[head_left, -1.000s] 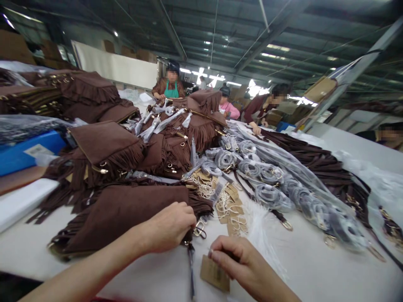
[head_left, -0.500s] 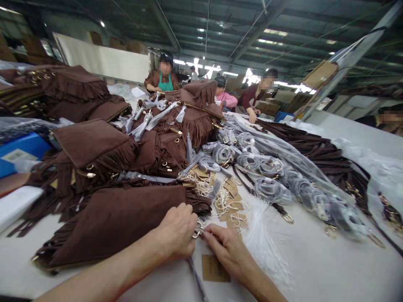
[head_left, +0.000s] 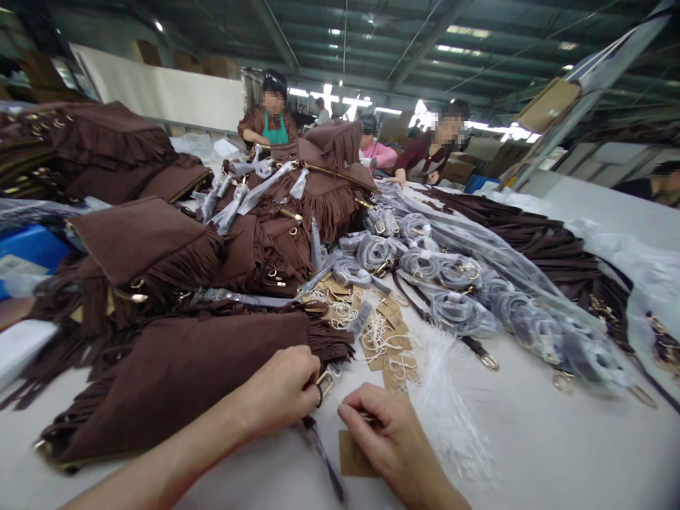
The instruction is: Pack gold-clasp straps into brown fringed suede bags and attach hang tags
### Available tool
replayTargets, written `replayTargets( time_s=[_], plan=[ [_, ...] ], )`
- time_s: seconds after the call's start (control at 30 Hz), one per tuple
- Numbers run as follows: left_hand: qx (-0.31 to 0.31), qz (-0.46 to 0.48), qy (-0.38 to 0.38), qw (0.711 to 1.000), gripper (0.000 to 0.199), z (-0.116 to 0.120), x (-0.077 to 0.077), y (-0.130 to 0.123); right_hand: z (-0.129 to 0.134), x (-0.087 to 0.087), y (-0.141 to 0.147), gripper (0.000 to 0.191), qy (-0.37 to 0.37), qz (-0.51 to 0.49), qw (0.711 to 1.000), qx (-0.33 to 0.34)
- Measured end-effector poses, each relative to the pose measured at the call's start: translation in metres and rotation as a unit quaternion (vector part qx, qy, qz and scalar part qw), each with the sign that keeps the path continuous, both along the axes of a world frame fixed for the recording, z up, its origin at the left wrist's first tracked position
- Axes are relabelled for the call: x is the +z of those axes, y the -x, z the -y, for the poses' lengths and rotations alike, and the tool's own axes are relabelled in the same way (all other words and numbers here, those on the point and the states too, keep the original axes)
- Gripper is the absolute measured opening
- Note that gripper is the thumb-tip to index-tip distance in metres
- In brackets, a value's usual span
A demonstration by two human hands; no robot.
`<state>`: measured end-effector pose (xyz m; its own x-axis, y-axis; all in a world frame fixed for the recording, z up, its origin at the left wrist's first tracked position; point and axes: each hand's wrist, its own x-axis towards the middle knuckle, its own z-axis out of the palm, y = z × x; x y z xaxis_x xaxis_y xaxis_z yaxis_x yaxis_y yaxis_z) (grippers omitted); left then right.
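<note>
My left hand (head_left: 294, 386) is closed on a gold metal clasp (head_left: 325, 384) at the end of the fringed brown bag (head_left: 212, 368) lying in front of me. A dark strap in plastic wrap (head_left: 325, 460) runs down from beneath that hand. Close to the clasp, my right hand (head_left: 390, 432) pinches what looks like a thin string, partly hidden by the fingers. A brown paper tag (head_left: 353, 455) lies under and beside my right hand. Beyond the hands are several brown tags with white strings (head_left: 390, 322).
A bundle of thin white plastic strands (head_left: 451, 404) lies to the right. Behind it are coiled, plastic-wrapped straps (head_left: 460, 312) and long brown straps (head_left: 520, 241). Fringed bags (head_left: 143, 237) pile up at left, near a blue box (head_left: 32, 255). Co-workers (head_left: 273, 120) stand across the table.
My right hand has drawn slightly away from the clasp, leaving a gap between the hands. My left hand has shifted a little left, still holding the clasp. The view has shifted slightly.
</note>
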<state>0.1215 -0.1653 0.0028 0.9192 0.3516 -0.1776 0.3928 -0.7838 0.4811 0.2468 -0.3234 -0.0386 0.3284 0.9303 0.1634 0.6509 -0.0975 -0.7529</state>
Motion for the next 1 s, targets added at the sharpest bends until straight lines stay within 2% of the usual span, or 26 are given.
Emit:
replayTargets(
  time_s=[0.1,0.23,0.33,0.43,0.5,0.63,0.77,0.9,0.97,1.0],
  plan=[
    [0.014,0.042,0.074,0.996,0.010,-0.009,-0.004,0.006,-0.006,0.004,0.010,0.023,-0.058,0.014,0.998,0.027],
    [0.040,0.069,0.146,0.986,0.010,-0.013,-0.013,0.012,-0.013,0.005,0.019,0.020,-0.105,-0.043,0.992,0.054],
    [0.047,0.086,0.150,0.984,0.011,-0.010,-0.017,0.014,-0.014,0.004,0.020,0.021,-0.072,-0.082,0.993,0.044],
    [0.049,0.089,0.161,0.982,0.009,-0.010,-0.018,0.014,-0.013,0.006,0.019,0.021,-0.011,-0.108,0.990,0.090],
    [0.052,0.083,0.196,0.976,0.003,-0.012,-0.018,0.014,-0.012,0.007,0.019,0.022,0.001,-0.110,0.987,0.115],
    [0.060,0.073,0.305,0.948,0.013,-0.017,-0.023,0.015,-0.013,0.005,0.017,0.024,0.005,-0.082,0.993,0.082],
    [0.071,0.092,0.365,0.924,0.020,-0.018,-0.026,0.014,-0.015,0.000,0.015,0.026,-0.019,0.015,0.999,0.039],
    [0.076,0.092,0.370,0.921,0.025,-0.015,-0.026,0.013,-0.017,-0.005,0.020,0.025,-0.043,0.061,0.997,0.033],
    [0.098,0.094,0.340,0.931,0.024,-0.012,-0.028,0.013,-0.017,-0.008,0.021,0.026,-0.051,0.062,0.997,0.016],
    [0.120,0.113,0.302,0.939,0.020,-0.011,-0.031,0.013,-0.016,-0.010,0.021,0.026,-0.053,0.060,0.997,0.005]
  ],
)
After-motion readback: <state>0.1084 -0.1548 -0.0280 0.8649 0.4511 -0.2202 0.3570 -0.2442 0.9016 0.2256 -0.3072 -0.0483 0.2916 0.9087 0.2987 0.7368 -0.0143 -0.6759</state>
